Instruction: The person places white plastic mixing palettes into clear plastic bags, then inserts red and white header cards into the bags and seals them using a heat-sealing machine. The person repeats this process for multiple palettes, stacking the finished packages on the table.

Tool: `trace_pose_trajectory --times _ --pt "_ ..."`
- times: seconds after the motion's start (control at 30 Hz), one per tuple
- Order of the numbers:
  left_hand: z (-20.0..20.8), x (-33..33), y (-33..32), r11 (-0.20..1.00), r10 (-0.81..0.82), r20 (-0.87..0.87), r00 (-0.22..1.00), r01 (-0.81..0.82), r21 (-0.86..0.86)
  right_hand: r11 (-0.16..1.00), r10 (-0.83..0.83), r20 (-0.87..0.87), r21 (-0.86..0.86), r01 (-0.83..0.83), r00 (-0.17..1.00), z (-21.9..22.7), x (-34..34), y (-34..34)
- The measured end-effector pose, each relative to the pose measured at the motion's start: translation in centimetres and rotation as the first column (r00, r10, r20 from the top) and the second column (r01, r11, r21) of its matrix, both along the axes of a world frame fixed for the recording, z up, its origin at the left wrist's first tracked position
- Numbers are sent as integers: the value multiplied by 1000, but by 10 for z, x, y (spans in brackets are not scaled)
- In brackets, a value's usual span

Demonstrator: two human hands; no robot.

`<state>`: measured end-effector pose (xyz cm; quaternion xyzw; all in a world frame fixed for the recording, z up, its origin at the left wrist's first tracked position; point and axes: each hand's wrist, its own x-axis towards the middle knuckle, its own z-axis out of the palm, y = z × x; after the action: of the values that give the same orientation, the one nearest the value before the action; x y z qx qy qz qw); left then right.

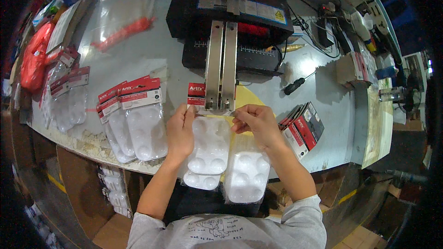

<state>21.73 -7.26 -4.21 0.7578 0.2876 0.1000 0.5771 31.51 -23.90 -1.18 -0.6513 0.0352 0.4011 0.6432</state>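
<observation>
A white plastic paint palette (210, 145) with round wells, in a clear bag, hangs toward me below the machine's two metal arms (221, 60). Its red-and-white header card (196, 94) lies under the tips of those arms. My left hand (181, 129) pinches the card's left lower edge, thumb on top. At the right end of the same edge, my right hand (256, 124) holds with thumb and forefinger pressed together; the arms partly hide the card between. Another bagged palette (247, 177) lies beneath my right wrist, and a further one (201, 180) shows under the held one.
Carded palettes (143, 120) are piled at left. Loose folded header cards (304, 129) and a screwdriver (297, 84) lie at right. Behind the arms stands a black machine (230, 14) with a red display. Clear bags (124, 9) lie at the back left, a red bag (37, 57) farther left.
</observation>
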Motion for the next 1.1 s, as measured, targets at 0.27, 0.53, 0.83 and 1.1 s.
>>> trace_pose_trajectory --times 0.27,0.53,0.83,1.1 --pt "-6 -10 15 997 77 -20 997 -77 -16 950 209 469 -307 -64 858 2 15 -2" --pt "-10 -18 28 994 83 11 996 -84 64 940 247 884 -318 125 396 -12 26 14" --pt "-2 -16 28 998 63 30 998 -63 13 938 255 895 -320 130 366 -16 28 18" --pt "-5 -34 46 982 86 -40 996 -78 174 714 404 815 -565 414 415 36 17 -61"
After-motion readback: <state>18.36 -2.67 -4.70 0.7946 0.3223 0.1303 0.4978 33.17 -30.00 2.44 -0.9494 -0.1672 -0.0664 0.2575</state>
